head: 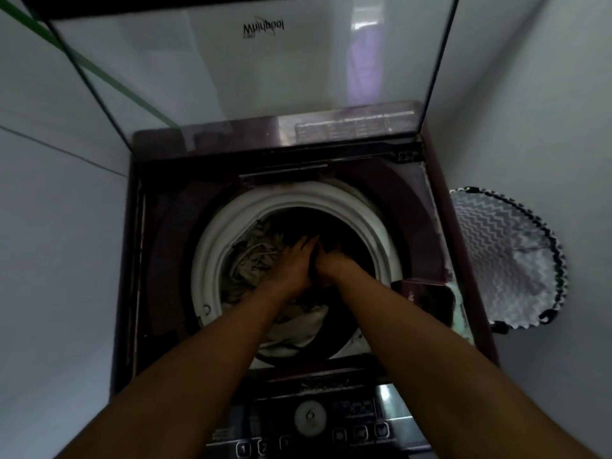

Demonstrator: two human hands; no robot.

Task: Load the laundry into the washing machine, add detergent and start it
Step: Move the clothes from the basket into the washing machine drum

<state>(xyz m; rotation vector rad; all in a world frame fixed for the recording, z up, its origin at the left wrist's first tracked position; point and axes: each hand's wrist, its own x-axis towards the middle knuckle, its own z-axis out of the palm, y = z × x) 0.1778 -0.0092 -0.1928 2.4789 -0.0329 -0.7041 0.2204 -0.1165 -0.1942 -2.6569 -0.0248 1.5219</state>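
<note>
Both hands deep in the drum, left hand and right hand pressing a dark garment between them onto the laundry underneath, finger closure unreadable in shadow; risk: fabric dragging back out on withdrawal.

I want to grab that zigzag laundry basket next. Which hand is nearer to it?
Right. The right hand is in the drum on the basket's side; the left hand is beside it, further from the basket.
</note>
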